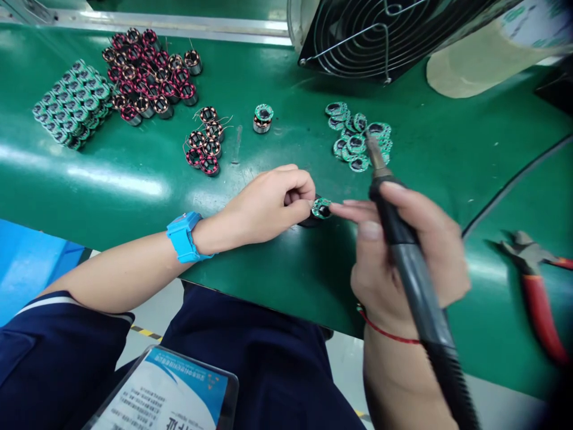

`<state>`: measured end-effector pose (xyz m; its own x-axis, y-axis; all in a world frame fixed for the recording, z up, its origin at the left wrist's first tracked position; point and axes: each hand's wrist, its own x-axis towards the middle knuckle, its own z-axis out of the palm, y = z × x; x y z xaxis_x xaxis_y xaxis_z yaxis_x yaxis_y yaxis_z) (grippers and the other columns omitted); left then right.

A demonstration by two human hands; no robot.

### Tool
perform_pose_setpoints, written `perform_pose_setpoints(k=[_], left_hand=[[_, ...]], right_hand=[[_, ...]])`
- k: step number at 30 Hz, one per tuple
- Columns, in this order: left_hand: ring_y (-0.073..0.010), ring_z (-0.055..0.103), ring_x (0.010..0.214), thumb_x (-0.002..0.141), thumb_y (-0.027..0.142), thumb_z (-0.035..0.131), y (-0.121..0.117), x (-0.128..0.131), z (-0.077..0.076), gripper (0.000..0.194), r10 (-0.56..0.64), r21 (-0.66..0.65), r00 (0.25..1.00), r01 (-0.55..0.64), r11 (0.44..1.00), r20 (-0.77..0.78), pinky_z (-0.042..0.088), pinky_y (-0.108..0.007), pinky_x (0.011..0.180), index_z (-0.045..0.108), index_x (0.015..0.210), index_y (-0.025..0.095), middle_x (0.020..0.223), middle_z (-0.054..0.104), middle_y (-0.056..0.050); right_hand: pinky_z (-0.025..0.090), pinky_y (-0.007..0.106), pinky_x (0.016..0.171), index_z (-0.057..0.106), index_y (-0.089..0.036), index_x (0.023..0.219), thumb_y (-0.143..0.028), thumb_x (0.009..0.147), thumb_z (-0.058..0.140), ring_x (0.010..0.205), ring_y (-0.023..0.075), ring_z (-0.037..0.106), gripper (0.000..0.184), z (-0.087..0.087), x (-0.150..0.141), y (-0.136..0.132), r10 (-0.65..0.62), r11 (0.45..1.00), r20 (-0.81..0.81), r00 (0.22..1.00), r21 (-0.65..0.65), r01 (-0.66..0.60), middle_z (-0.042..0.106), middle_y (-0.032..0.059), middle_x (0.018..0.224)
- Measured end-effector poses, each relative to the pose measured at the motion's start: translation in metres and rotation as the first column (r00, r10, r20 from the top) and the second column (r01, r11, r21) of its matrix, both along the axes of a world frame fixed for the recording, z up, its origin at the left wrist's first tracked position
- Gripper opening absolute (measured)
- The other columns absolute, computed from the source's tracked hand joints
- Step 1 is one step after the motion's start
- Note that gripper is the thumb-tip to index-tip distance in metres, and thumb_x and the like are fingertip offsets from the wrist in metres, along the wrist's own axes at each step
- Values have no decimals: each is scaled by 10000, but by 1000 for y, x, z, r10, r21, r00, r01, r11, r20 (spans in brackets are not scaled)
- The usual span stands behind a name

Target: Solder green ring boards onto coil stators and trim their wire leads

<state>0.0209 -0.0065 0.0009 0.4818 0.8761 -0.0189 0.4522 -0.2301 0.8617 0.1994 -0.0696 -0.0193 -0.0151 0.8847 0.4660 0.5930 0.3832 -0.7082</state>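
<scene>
My left hand (268,206) is closed in a pinch around a small wound coil topped by a round green circuit board (321,208), pressing it against the green mat (134,179). My right hand (403,251) grips a black soldering iron (403,251) whose tip points up and away toward the pile of boards. Its stretched fingers touch the green board from the right. A blue strap (183,237) sits on my left wrist, a red string on my right.
Several loose green boards (358,137) lie behind my right hand. Bare red-wound coils (203,143) and a larger heap (147,71) sit at the back left, beside stacked finished parts (74,101). One finished coil (262,117) stands alone. Red-handled cutters (535,280) lie right; a fan (385,36) stands behind.
</scene>
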Motion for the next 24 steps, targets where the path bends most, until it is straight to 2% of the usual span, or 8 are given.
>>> perform_pose_setpoints(k=[3,6,8,10,13,18,24], left_hand=[[-90,502,670,796,30,545,0,0,-1,175,2,10,1000,-2,1000,-14,416,-246,625,571,692,168,721,546,22],[-90,501,668,796,31,544,-1,-1,-1,177,-4,18,1000,4,1000,-18,410,-252,620,570,687,169,716,544,21],[-90,498,662,800,38,545,-1,-2,-1,178,-12,14,1000,12,1000,-25,412,-254,620,569,687,172,720,544,22],[-89,497,657,805,47,548,-1,-2,0,174,-16,9,999,16,1000,-30,416,-254,621,568,689,175,725,545,23],[-86,498,655,802,50,551,0,-2,0,168,-18,-1,1000,18,1000,-23,420,-251,623,570,691,174,726,547,24],[-81,493,648,796,43,556,1,-2,0,166,-23,0,1000,23,1000,-14,420,-247,629,571,689,169,725,545,25],[-89,501,660,794,45,560,1,-2,0,167,-26,0,999,26,1000,-29,428,-247,639,569,689,174,727,551,22]], right_hand=[[580,347,597,649,-274,1243,-229,853,642,737,203,740,392,0,-3,4,-97,973,-153,983,192,126,708,52,1073],[451,259,399,730,-221,1092,-357,879,627,543,153,679,272,0,-6,9,-172,920,-249,953,305,246,688,36,805],[359,244,340,766,-200,973,-438,875,621,443,129,613,296,0,-7,10,-230,878,-342,911,331,346,625,16,642],[318,260,324,782,-204,896,-469,864,619,396,113,559,312,-1,-8,9,-251,864,-416,874,311,396,603,13,591],[338,301,333,791,-247,866,-469,864,607,367,99,507,288,-3,-7,6,-232,866,-435,870,315,389,608,8,584],[278,284,276,794,-245,880,-423,853,642,369,103,543,236,-4,-5,4,-188,889,-444,876,302,344,595,6,547],[348,286,326,784,-233,912,-400,879,616,371,103,536,239,-6,-3,2,-188,901,-386,903,297,315,567,-3,531]])
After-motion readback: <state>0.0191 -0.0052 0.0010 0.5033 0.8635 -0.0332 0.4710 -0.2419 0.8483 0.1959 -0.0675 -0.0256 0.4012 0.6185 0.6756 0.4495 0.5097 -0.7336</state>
